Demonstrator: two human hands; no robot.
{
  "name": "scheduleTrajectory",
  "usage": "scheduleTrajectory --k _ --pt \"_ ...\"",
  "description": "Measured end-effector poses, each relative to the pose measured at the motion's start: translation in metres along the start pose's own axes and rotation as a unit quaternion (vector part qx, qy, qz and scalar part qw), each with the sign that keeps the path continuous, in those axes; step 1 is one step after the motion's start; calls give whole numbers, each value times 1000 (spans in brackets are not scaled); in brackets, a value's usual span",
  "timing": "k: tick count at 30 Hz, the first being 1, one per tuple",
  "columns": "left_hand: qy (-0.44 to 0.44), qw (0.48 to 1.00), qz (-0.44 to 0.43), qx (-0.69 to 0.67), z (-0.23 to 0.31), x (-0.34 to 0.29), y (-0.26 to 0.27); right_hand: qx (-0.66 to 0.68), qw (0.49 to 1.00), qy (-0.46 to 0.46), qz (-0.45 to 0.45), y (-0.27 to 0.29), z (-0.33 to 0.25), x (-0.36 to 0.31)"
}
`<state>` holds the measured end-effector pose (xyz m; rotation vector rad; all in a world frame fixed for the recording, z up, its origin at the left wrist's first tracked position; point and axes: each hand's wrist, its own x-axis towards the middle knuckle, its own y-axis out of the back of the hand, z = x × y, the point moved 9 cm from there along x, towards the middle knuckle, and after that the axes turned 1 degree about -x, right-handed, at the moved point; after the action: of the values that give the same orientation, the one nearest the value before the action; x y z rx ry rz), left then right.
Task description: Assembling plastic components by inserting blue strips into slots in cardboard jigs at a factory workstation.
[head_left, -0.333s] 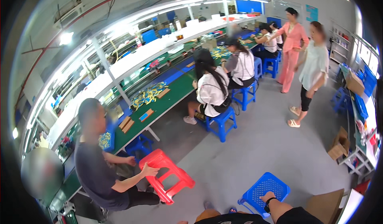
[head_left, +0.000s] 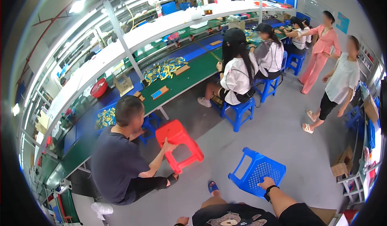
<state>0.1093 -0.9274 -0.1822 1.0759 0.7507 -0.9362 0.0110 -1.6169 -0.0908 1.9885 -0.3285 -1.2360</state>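
Observation:
A blue plastic stool hangs tilted above the floor in front of me, its perforated seat turned toward me. My right hand, a dark band at the wrist, is closed on the seat. Low at the bottom edge, beside my dark clothing, is part of my left hand; it is too small and cut off to read its fingers, and no object shows at it. To the left a co-worker in a dark shirt bends with a red plastic stool gripped in one hand.
A long green workbench runs along the left, bearing a heap of blue and yellow pieces. Several people sit there on blue stools. Two people stand at the right, near a cardboard box and a side table.
My view has shifted. The blue stool has turned and risen in my right hand. The co-worker has bent lower, and the red stool's tilt has changed.

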Motion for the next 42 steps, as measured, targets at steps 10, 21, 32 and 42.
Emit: scheduleTrajectory --k 10,21,32,42 --pt "0 950 203 -235 96 99 170 -16 998 45 34 84 -105 50" --pt "91 935 182 -289 116 67 66 -91 991 95 -15 112 -118 128" --pt "-26 990 131 51 197 28 -26 -178 971 132 -92 106 -129 215" --pt "33 986 133 -92 184 69 12 -294 927 202 -114 38 -290 291"
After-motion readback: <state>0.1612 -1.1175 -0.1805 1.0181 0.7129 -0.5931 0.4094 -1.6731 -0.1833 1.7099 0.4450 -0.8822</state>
